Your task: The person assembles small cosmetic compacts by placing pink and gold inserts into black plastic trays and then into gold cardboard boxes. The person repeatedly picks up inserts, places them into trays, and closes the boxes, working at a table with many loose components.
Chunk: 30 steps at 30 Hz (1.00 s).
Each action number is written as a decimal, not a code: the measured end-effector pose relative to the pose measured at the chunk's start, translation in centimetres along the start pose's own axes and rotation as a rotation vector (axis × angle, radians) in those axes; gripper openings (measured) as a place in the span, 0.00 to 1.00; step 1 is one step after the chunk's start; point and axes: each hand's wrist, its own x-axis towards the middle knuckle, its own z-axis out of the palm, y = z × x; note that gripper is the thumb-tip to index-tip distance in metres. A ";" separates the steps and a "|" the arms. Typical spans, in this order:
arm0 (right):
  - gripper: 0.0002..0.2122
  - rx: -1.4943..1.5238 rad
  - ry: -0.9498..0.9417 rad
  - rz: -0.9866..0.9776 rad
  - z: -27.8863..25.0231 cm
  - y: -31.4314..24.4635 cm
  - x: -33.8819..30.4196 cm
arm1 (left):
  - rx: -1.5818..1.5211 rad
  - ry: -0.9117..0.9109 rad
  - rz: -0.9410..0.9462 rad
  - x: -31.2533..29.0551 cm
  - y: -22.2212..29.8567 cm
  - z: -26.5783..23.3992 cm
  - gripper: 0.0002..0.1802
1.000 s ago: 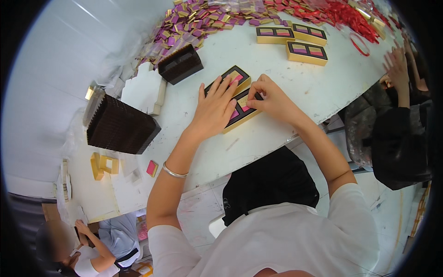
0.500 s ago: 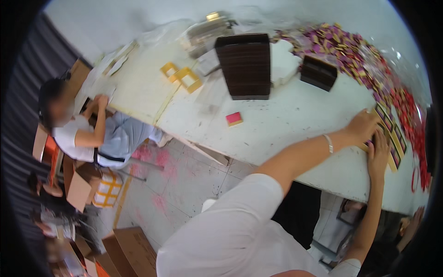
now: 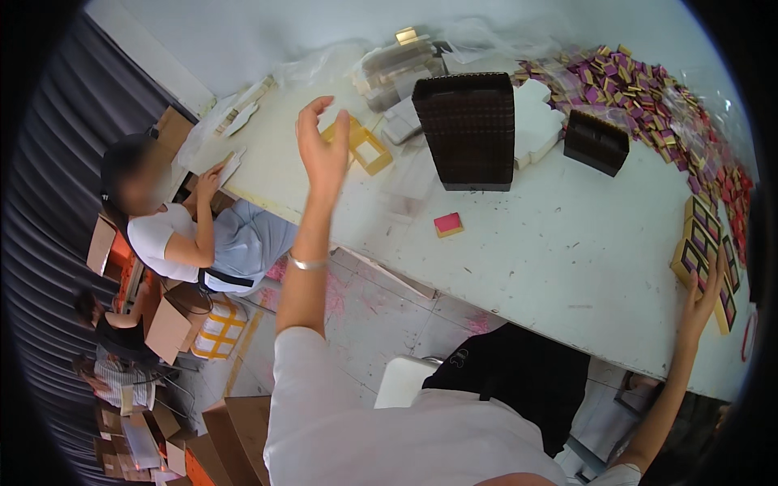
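Note:
My left hand (image 3: 322, 150) is raised over the far left part of the table, its fingers apart and curved, with nothing in them. Just beyond it lie yellow box frames (image 3: 378, 167) with cut-out windows, partly hidden by the hand. At the right end of the table, my right hand (image 3: 703, 298) rests with outstretched fingers on a group of gold-edged boxes (image 3: 687, 257) with dark and purple insides. These boxes stand close together in rows, and the hand covers part of them.
A tall stack of dark brown trays (image 3: 464, 134) stands mid-table, a shorter stack (image 3: 597, 146) to its right. A small pink-topped box (image 3: 447, 224) lies nearer. Purple-and-gold pieces (image 3: 616, 85) are heaped along the back. Another person (image 3: 166, 235) sits at left; cardboard boxes (image 3: 239, 433) occupy the floor.
My left hand has left the gold-edged boxes and swung far left to the yellow frames. My right hand stays at the boxes. The whole view has shifted slightly.

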 end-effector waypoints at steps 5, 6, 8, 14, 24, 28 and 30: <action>0.17 0.057 -0.045 0.138 0.9 1.7 -1.5 | 0.586 -0.570 -0.268 -1.2 -13.8 6.1 0.39; 0.17 -0.008 -0.049 0.110 0.6 1.1 -1.6 | 0.657 -0.672 -0.293 -1.2 -14.2 7.3 0.41; 0.17 0.040 -0.036 0.084 0.6 0.3 -1.5 | 0.438 -0.819 -0.302 -1.2 -18.3 7.0 0.36; 0.17 0.176 0.005 0.189 -0.8 -1.3 -0.4 | 0.449 -0.564 -0.265 -2.7 -20.2 3.0 0.16; 0.25 0.084 -0.044 -0.356 -2.1 -5.7 0.4 | -0.255 -0.992 -0.113 -7.2 16.3 -2.9 0.07; 0.23 0.513 -0.071 -0.612 -3.2 -17.5 -2.9 | -0.155 -0.983 0.350 -9.8 22.6 5.9 0.06; 0.22 0.353 -0.110 -0.624 -3.4 -19.8 -3.0 | -0.187 -0.908 0.359 -10.8 24.0 10.4 0.08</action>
